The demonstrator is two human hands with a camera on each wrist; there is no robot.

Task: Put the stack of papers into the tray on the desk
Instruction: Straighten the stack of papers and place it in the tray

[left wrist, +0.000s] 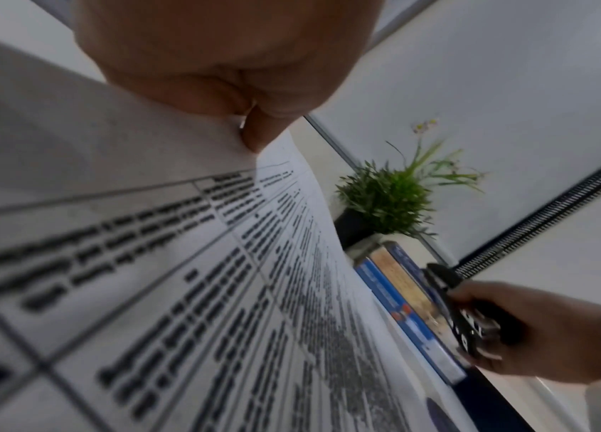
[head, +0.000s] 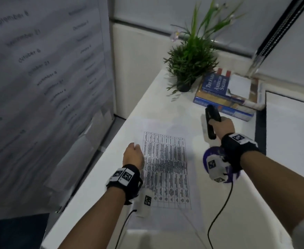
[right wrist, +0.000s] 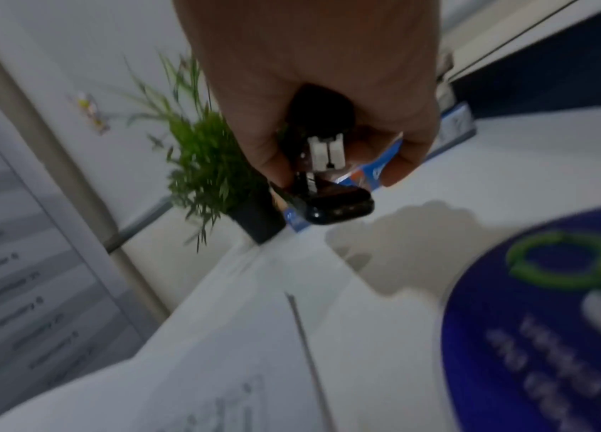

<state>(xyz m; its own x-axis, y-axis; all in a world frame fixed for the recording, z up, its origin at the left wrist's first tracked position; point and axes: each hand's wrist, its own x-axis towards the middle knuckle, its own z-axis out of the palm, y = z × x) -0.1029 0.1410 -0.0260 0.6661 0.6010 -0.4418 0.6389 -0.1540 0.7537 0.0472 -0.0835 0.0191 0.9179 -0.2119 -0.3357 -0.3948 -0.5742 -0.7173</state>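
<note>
The stack of papers (head: 165, 169) is lying flat on the white bench (head: 165, 108), long axis running straight away from the body, printed table face up. Its left edge is pinched by the left hand (head: 132, 155), fingers (left wrist: 254, 137) curled onto the sheet's margin, so that hand is already on it and clearly the nearer one. The right hand (head: 223, 126) is off past the right edge, well apart from the sheets, and it's wrapped around a black stapler (head: 210, 121), so it's busy for now.

No tray can be made out in any view, so which way the papers need to go can't be told yet, probably somewhere out of shot.

Further out, a round blue pad (right wrist: 549, 336) sits by the right wrist, then a pile of books (head: 226, 97) and a potted plant (head: 190, 63) at the far end. A partition with a printed list of dates (head: 39, 69) is standing along the left side.
</note>
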